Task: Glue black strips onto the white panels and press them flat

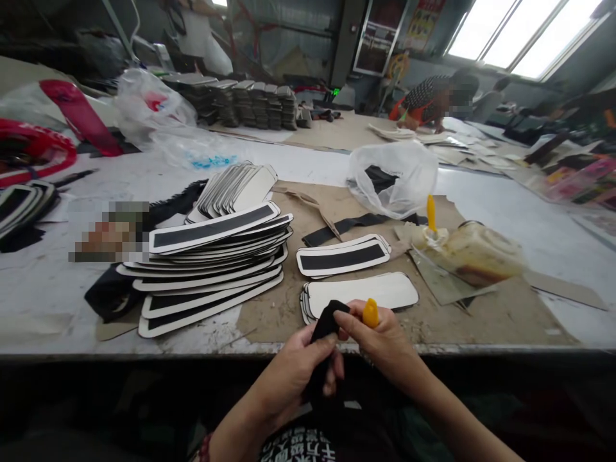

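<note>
Both my hands meet at the table's front edge around a piece of black material [330,321]. My left hand [308,359] is closed on its lower part, thumb on top. With thumb and fingers, my right hand [380,333] pinches its upper end, and a yellow handle [370,313] sticks up from the same hand; the tool's working end is hidden. Just beyond my hands lies a small stack of plain white rounded panels [363,292]. Behind it rest white panels with a black strip [344,258]. To the left rises a tall, fanned pile of such panels [212,269].
Brown cardboard [269,314] covers the table's middle. A tipped jar [486,253] of yellowish paste and another yellow handle [431,215] stand right. Plastic bags [394,176] lie behind. A pink object [79,115] is far left. Another person [428,102] bends over a far table.
</note>
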Demonstrator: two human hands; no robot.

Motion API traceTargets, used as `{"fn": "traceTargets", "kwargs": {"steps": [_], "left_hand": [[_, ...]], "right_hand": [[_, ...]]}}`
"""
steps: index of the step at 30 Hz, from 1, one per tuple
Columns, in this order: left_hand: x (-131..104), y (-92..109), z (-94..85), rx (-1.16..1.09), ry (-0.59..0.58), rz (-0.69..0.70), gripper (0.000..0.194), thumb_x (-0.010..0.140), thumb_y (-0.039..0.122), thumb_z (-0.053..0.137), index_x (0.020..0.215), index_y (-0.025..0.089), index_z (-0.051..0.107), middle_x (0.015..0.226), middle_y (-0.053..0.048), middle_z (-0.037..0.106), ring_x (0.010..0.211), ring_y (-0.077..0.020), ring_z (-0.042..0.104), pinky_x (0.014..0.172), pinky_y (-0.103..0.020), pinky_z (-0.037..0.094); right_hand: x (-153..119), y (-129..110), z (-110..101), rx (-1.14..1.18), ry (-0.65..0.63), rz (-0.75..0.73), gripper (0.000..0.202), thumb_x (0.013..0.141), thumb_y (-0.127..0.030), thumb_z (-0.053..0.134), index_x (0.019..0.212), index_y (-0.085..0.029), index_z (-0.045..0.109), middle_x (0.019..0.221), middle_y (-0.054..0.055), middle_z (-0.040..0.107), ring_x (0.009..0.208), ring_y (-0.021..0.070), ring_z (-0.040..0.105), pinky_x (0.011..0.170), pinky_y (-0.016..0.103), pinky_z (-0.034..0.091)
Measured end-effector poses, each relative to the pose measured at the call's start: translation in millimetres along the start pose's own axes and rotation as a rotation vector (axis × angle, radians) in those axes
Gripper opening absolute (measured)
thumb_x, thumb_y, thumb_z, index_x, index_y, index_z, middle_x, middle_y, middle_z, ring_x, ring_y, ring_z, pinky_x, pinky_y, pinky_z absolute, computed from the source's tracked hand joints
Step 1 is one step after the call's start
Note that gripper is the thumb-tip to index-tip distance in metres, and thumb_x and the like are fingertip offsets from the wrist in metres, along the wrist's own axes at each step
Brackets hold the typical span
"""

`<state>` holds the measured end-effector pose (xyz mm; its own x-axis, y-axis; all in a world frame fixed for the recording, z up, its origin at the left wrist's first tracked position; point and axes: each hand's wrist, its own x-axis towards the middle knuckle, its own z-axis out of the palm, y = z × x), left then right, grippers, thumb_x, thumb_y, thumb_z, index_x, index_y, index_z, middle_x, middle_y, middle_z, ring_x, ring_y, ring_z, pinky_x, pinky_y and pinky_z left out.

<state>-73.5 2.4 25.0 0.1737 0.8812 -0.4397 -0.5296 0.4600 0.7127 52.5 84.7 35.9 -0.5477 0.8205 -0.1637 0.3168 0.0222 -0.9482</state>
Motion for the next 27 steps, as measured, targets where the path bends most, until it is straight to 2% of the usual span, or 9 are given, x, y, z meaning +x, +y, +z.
{"fn": "traceTargets", "kwargs": {"steps": [3, 8, 13, 18, 22, 25, 27], "left_hand": [[3, -6, -2.7, 0.118, 0.080, 0.048, 0.034, 0.084, 0.044, 0.050, 0.092, 0.011, 0.054, 0.069, -0.004, 0.057, 0.049, -0.0080, 0.045, 0.048, -0.021, 0.035], [12, -21, 5.5, 0.070, 0.157, 0.103, 0.038, 0.082, 0.048, 0.050, 0.086, 0.011, 0.055, 0.066, -0.003, 0.058, 0.048, -0.0084, 0.048, 0.049, -0.021, 0.038], [26, -47, 22.6, 0.088, 0.053, 0.082, 0.045, 0.076, 0.056, 0.053, 0.083, 0.011, 0.054, 0.061, -0.003, 0.057, 0.045, -0.0091, 0.049, 0.047, -0.022, 0.039], [37, -68, 32.1, 0.079, -0.034, 0.018, 0.049, 0.073, 0.060, 0.053, 0.081, 0.011, 0.052, 0.057, -0.003, 0.056, 0.041, -0.0087, 0.047, 0.044, -0.021, 0.039], [39, -62, 32.5, 0.010, 0.009, 0.046, 0.045, 0.078, 0.057, 0.049, 0.080, 0.011, 0.050, 0.058, -0.003, 0.057, 0.042, -0.0098, 0.051, 0.045, -0.021, 0.039], [40, -56, 30.9, -0.014, 0.039, 0.062, 0.044, 0.079, 0.056, 0.048, 0.082, 0.012, 0.049, 0.059, -0.003, 0.057, 0.044, -0.0102, 0.051, 0.046, -0.022, 0.041], [42, -56, 29.6, -0.004, 0.025, 0.059, 0.045, 0.078, 0.057, 0.050, 0.083, 0.012, 0.049, 0.058, -0.003, 0.056, 0.044, -0.0103, 0.050, 0.046, -0.022, 0.041]], "right_hand": [[-3, 0, -9, -0.049, 0.071, -0.060, 0.035, 0.083, -0.044, 0.052, 0.064, -0.014, 0.056, 0.061, 0.001, 0.051, 0.060, 0.0109, 0.046, 0.058, 0.021, 0.038], [-15, 12, -10, 0.055, 0.066, 0.027, 0.033, 0.080, -0.046, 0.057, 0.073, -0.014, 0.060, 0.067, 0.002, 0.054, 0.063, 0.0124, 0.049, 0.059, 0.022, 0.040], [-29, 39, -19, 0.128, 0.199, 0.094, 0.036, 0.085, -0.050, 0.049, 0.073, -0.017, 0.049, 0.060, -0.001, 0.043, 0.055, 0.0107, 0.042, 0.053, 0.022, 0.040], [-26, 47, -34, 0.225, 0.303, 0.080, 0.033, 0.087, -0.051, 0.046, 0.084, -0.018, 0.050, 0.081, 0.006, 0.056, 0.075, 0.0171, 0.056, 0.066, 0.027, 0.049], [-23, 41, -33, 0.235, 0.268, 0.133, 0.039, 0.086, -0.055, 0.045, 0.095, -0.017, 0.051, 0.090, 0.007, 0.059, 0.075, 0.0175, 0.061, 0.066, 0.027, 0.051], [-23, 39, -27, 0.217, 0.125, 0.201, 0.037, 0.086, -0.053, 0.047, 0.095, -0.017, 0.050, 0.066, 0.000, 0.055, 0.050, 0.0133, 0.055, 0.048, 0.024, 0.047], [-23, 40, -24, 0.198, 0.112, 0.202, 0.034, 0.086, -0.051, 0.048, 0.088, -0.017, 0.050, 0.058, -0.003, 0.050, 0.045, 0.0116, 0.051, 0.045, 0.022, 0.044]]}}
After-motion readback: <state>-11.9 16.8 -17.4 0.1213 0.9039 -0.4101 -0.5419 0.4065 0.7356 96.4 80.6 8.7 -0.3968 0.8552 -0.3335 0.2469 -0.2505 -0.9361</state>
